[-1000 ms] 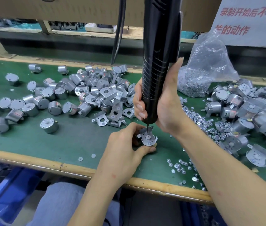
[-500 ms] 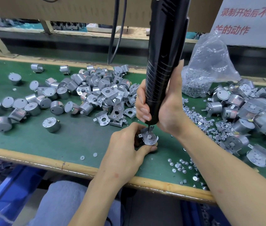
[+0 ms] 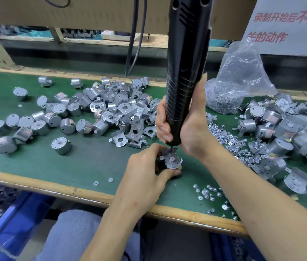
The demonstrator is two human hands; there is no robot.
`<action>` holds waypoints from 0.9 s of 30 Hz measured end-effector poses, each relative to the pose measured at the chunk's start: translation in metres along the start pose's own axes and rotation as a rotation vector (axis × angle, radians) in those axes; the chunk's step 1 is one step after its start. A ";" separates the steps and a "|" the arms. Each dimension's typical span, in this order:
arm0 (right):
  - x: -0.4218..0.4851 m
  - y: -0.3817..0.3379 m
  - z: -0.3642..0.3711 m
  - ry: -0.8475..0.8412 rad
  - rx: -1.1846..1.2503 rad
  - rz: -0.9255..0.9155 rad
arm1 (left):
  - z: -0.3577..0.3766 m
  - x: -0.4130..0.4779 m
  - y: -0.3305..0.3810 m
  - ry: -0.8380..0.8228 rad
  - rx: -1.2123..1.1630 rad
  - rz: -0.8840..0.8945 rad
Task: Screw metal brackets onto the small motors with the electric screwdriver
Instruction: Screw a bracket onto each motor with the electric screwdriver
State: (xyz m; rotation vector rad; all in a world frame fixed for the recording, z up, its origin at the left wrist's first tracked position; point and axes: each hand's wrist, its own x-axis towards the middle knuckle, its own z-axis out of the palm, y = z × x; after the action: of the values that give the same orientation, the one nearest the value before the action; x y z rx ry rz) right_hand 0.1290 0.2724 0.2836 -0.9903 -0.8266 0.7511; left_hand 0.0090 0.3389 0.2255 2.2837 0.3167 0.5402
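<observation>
Gripping the electric screwdriver (image 3: 184, 72) low on its black barrel, the right hand (image 3: 190, 132) has its fingers and thumb curled round the tool. The tool stands almost upright, its top leaning a little to the right. Its bit touches the far side of a metal bracket (image 3: 171, 160), which sits near the front edge of the bench (image 3: 92, 162), about midway along it. The left hand (image 3: 145, 178) pinches this bracket between thumb and curled fingers; the motor beneath it is hidden by those fingers.

Towards the left end of the bench lie loose motors (image 3: 41, 125), one of them (image 3: 61, 146) standing apart, nearer the front edge. Just beside them, toward the middle, is a heap of bare brackets (image 3: 128, 113). At the back edge, right of the screwdriver, slumps a clear plastic bag (image 3: 237, 85) of screws, and more screws (image 3: 224, 136) are scattered in front of it. A second scatter of screws (image 3: 207, 193) lies at the front edge. At the right end is a pile of motors with brackets on (image 3: 284, 129). Two small washers (image 3: 96, 183) rest near the front edge, left of the left hand. Below the front edge, at the left, is a blue bin (image 3: 7, 232).
</observation>
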 end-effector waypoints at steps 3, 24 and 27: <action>0.001 0.002 0.000 0.041 -0.037 -0.012 | 0.001 0.000 0.000 0.002 0.007 0.001; 0.007 -0.016 -0.041 0.436 -0.287 -0.264 | 0.000 -0.002 0.003 0.024 -0.054 0.045; 0.007 -0.017 -0.045 0.468 -0.310 -0.284 | -0.002 -0.005 0.025 0.058 -0.418 -0.022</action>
State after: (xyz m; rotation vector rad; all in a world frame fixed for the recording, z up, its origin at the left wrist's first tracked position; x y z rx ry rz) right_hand 0.1743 0.2540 0.2871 -1.2313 -0.6604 0.1331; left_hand 0.0052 0.3206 0.2435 1.8624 0.2317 0.5996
